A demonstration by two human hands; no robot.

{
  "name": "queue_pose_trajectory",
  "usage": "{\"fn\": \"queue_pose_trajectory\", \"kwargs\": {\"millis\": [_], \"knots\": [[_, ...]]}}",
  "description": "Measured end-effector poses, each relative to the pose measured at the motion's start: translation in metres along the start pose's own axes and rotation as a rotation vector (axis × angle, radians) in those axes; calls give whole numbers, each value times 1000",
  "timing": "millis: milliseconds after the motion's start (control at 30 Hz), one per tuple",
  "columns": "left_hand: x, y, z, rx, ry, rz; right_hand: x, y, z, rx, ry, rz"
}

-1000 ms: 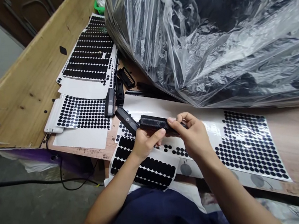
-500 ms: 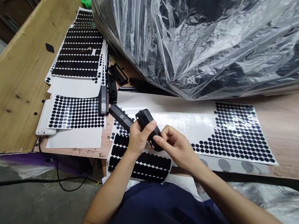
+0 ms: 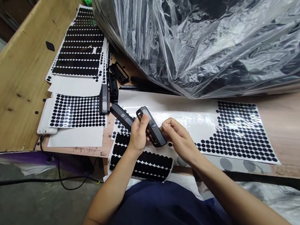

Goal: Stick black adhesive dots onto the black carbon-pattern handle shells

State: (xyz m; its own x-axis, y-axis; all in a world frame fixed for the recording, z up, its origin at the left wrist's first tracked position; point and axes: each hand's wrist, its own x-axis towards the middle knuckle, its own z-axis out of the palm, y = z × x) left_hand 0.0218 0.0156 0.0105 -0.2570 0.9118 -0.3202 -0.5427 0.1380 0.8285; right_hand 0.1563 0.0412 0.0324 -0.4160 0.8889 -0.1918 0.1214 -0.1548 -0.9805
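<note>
The left hand [image 3: 138, 135] best keeps its grip firm around the black textured casing [image 3: 158, 133] above the dot-sticker sheet [image 3: 193, 117], while the right hand [image 3: 180, 138], fingertips narrow beside its edge, hold unclear, works lightly.

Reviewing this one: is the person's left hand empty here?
No, the left hand grips a black textured piece toward the end farther from the person's body.
</note>
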Motion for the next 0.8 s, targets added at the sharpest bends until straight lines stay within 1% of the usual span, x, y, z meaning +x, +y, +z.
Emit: {"fn": "queue_pose_trajectory", "kwargs": {"millis": [233,300,400,500,567,600,700,767,800], "knots": [[0,-1,-1,-14,8,28,3,-6,8,184,-100,81],[1,-3,-3,-13,-4,47,2,-5,10,197,-84,54],[1,-6,-5,23,-58,85,0,-4,12,203,-42,-21],[-1,-4,-4,109,-130,139,-1,-1,12,110,42,-58],[-2,-2,-4,183,-143,169,-2,-1,11,27,95,-65],[-2,-2,-4,212,-131,178,-4,-1,10,0,106,-64],[0,-4,-4,214,-49,196,-12,-5,-1,-145,53,-80],[2,-6,-4,156,-15,203,-21,-8,-16,-328,-10,-101],[3,-5,-4,125,-24,200,-26,-8,-27,-421,-27,-109]]}}
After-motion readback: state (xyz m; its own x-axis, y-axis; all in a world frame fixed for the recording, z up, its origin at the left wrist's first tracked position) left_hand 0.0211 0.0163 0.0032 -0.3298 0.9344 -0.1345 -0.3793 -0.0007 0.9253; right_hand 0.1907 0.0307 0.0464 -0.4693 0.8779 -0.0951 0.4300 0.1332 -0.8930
